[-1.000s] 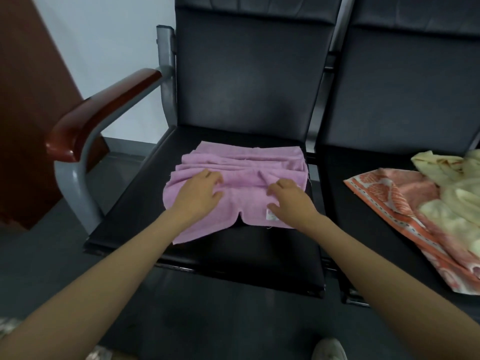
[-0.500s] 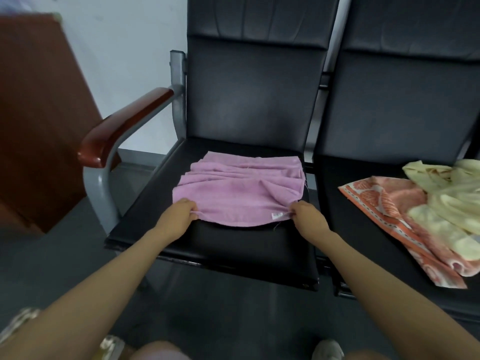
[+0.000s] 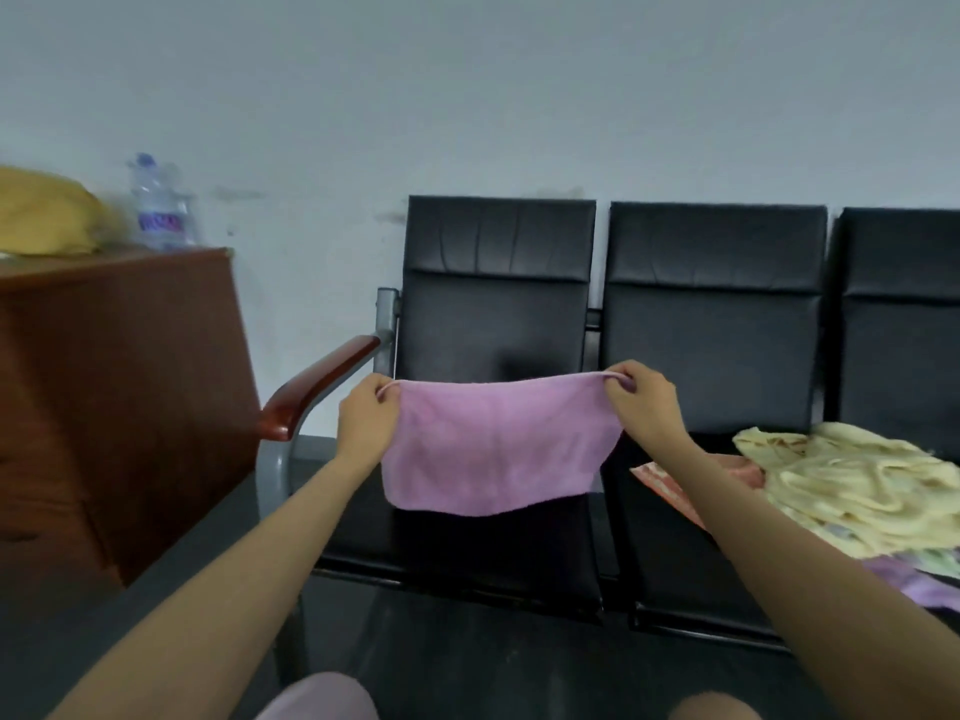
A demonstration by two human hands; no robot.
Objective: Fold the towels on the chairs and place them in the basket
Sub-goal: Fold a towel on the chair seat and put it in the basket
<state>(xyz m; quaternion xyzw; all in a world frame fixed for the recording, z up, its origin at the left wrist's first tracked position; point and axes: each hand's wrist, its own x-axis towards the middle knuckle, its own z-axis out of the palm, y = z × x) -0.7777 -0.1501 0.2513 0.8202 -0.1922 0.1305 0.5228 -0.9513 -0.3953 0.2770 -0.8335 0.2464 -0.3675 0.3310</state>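
- Plainly, the pink towel point(image 3: 493, 449) hangs in the air at the middle of the frame, in front of the left chair point(image 3: 498, 314), with its lower edge near the seat; we cannot tell whether it touches
- The left hand point(image 3: 366, 423) pinches the towel's upper corner on the left side of the frame, and the right hand point(image 3: 644, 402) pinches the upper corner on the right side; both are clamped on the hem, fingers and thumb curled round it
- We judge the hands are kept well apart to draw the top edge nearly straight, so the cloth's own weight pulls it flat and square for a clean fold
- On the middle chair point(image 3: 717, 330), at the right of the frame, a cream towel point(image 3: 852, 485) lies heaped over an orange patterned towel point(image 3: 670, 483), with a lilac cloth point(image 3: 930, 589) at the lower right edge; all look unfolded, so we judge much of the task remains
- We see no basket in the frame
- The black padded chairs stand in a row against a pale grey wall point(image 3: 467, 96), above a dark floor point(image 3: 467, 657); a wooden armrest point(image 3: 322, 381) on a grey post flanks the left chair
- At the left of the frame, a brown wooden worktop point(image 3: 119, 397) carries a blurred plastic bottle point(image 3: 158, 205) and a yellow bundle point(image 3: 47, 210)
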